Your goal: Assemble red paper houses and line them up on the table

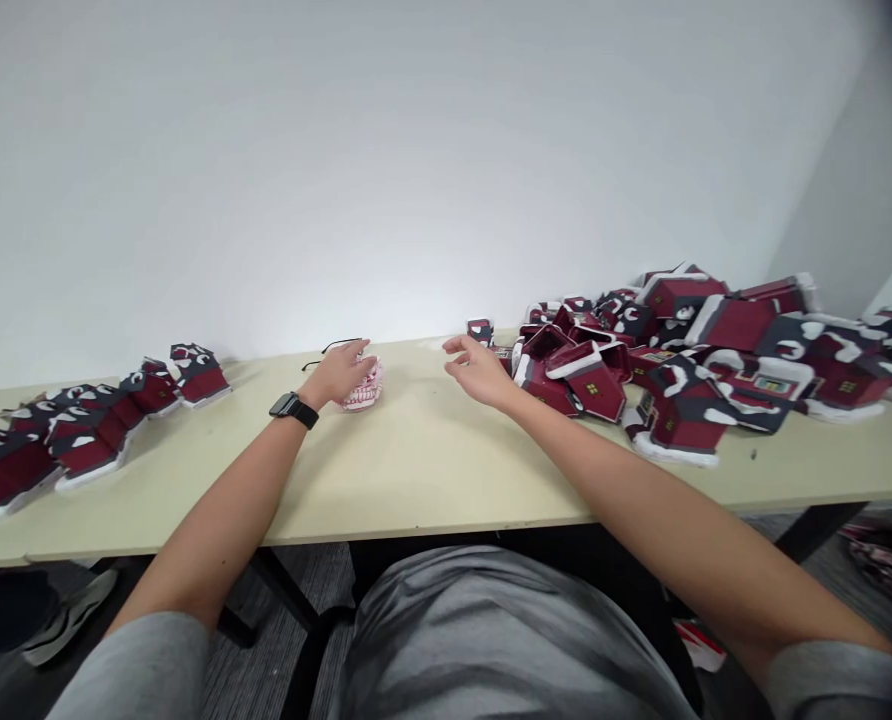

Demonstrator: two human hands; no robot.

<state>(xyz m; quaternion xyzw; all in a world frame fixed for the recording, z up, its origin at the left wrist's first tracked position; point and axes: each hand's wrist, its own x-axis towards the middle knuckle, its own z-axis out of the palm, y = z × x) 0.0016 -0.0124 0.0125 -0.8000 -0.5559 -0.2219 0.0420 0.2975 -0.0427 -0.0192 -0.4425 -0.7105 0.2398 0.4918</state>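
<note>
My left hand, with a black watch on its wrist, reaches over a small bundle of red-and-white striped pieces on the table. Its fingers are apart; whether they touch the bundle is hard to tell. My right hand hovers above the table with its fingers apart and nothing in it, just left of a large heap of dark red model houses with grey, white-patched roofs.
More red houses stand in a row at the left. Thin black glasses lie behind my left hand. A white wall rises behind the table. A person's shoe shows on the floor at the lower left.
</note>
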